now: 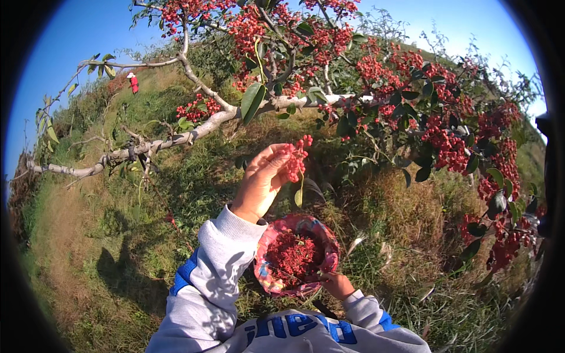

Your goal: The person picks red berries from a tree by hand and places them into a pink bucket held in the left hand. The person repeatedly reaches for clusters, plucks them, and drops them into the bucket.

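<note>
My left hand (261, 182) is raised below the branch, its fingers closed on a cluster of small red berries (295, 159). A thin stem with one small leaf hangs from that cluster. Lower down, my right hand (337, 285) grips the right rim of a round container lined with patterned red cloth or plastic (265, 264). Picked red berries (293, 256) lie inside it in a heap. The container's handle, if there is one, cannot be made out.
A thick pale branch (207, 127) crosses above my left hand. Dense red berry clusters (446, 145) with dark leaves hang at the right. Grass and weeds (397, 220) cover the ground. A person in red (133, 84) with a white hat stands far off at the upper left.
</note>
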The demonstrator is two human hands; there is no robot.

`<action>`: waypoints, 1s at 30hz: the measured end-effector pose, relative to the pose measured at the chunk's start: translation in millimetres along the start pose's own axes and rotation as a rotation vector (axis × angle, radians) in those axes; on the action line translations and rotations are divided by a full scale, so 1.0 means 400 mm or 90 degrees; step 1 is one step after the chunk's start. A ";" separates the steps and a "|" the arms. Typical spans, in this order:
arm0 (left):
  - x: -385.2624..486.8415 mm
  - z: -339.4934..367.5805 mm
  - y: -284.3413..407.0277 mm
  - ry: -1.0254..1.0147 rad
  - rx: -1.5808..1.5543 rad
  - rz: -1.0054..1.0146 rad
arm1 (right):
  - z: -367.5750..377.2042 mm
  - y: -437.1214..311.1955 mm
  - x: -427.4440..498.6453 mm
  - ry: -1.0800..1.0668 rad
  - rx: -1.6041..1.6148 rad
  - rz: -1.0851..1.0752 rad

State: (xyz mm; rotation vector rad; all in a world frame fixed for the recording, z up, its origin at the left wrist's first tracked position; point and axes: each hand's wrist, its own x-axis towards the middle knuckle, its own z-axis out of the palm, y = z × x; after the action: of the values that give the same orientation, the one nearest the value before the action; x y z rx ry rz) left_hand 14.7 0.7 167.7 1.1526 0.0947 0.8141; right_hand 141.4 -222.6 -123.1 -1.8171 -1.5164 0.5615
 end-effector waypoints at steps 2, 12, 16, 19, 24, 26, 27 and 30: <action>-0.018 -0.086 -0.037 -0.026 0.293 0.035 | -0.003 -0.028 0.011 0.015 0.002 0.007; 0.041 0.123 0.054 -0.105 0.460 0.279 | 0.061 -0.018 -0.041 -0.026 0.041 0.008; 0.140 0.289 0.108 -0.181 0.606 0.528 | 0.055 0.024 -0.090 0.003 0.043 0.043; 0.255 0.383 0.137 -0.198 0.806 0.751 | 0.033 0.027 -0.116 0.042 0.077 0.104; 0.402 0.432 0.178 -0.300 1.047 0.691 | -0.015 0.002 -0.147 0.054 0.125 0.133; 0.422 0.460 0.179 -0.374 1.034 0.497 | -0.016 0.040 -0.161 0.075 0.118 0.172; 0.426 0.453 0.165 -0.344 1.051 0.585 | -0.015 0.057 -0.163 0.081 0.095 0.158; 0.414 0.426 0.137 -0.274 0.918 0.613 | -0.001 0.107 -0.161 0.105 0.082 0.125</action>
State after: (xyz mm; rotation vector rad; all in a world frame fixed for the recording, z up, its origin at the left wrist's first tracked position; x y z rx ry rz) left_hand 183.5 -20.6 342.4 2.8319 -0.3246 1.3456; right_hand 156.0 -288.5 -161.1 -1.8739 -1.1737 0.5740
